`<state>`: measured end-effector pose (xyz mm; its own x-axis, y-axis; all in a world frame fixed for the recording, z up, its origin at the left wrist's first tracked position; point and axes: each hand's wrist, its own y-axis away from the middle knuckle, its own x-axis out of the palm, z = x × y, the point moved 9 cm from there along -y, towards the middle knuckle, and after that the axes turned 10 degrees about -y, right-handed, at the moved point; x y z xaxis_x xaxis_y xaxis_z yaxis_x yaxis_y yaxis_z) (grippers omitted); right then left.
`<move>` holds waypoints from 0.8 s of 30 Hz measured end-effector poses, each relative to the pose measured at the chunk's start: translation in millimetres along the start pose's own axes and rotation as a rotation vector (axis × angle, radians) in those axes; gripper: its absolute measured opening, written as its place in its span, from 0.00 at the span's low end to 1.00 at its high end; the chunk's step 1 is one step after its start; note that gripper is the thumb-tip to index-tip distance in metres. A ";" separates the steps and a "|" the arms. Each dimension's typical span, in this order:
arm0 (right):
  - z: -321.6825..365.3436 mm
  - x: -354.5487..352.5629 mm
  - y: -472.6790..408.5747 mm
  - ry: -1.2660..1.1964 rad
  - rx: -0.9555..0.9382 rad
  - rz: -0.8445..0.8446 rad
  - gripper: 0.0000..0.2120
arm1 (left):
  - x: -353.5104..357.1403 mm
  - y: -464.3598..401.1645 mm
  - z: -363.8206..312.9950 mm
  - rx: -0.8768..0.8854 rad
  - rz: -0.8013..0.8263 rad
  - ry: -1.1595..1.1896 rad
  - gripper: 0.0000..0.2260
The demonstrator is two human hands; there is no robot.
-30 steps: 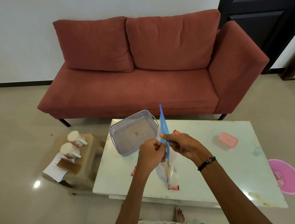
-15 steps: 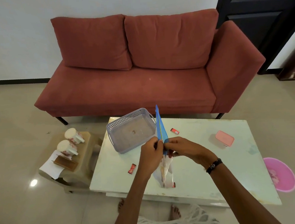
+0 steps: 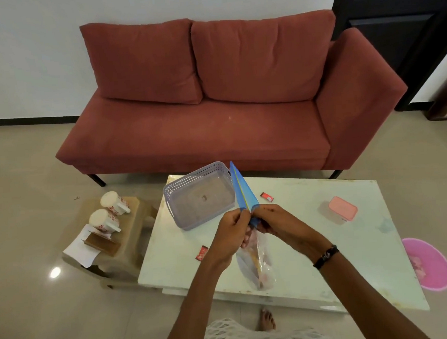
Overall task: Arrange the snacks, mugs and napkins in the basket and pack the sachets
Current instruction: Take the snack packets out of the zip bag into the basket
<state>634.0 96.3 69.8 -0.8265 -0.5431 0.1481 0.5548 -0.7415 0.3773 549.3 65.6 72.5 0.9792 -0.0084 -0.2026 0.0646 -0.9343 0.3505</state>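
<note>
Head view: left hand (image 3: 233,228) and right hand (image 3: 273,219) both pinch the blue zip strip of a clear bag (image 3: 256,260) held above the desk (image 3: 317,255), probably sealing sachets inside.

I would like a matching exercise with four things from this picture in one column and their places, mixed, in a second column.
Things:
1. grey perforated plastic basket
2. two white mugs with red flowers
3. clear zip bag with blue seal
4. pink round plastic basin

Places:
A. on the floor, right of the table
B. on the low stool
C. held in both hands
D. on the white table

Pairs: 1-D, 2-B, 3-C, 4-A
</note>
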 end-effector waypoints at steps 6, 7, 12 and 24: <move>-5.2 -0.6 2.3 -0.226 -0.112 -0.222 0.15 | 2.4 0.5 -4.0 0.048 -0.098 0.149 0.16; -5.7 -1.5 3.3 -0.256 -0.113 -0.248 0.17 | 2.0 0.4 -3.4 0.047 -0.109 0.180 0.16; -2.8 -1.6 8.2 -0.365 -0.198 -0.343 0.17 | -0.8 -1.3 -2.9 0.066 -0.145 0.244 0.15; 11.4 -24.7 -22.7 0.338 0.059 -0.147 0.08 | -12.3 -3.6 -13.4 0.115 0.005 -0.030 0.15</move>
<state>640.7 131.0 68.0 -0.8131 -0.5396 -0.2183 0.4184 -0.8025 0.4253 539.6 73.9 86.0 0.9732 -0.0223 -0.2289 0.0353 -0.9689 0.2447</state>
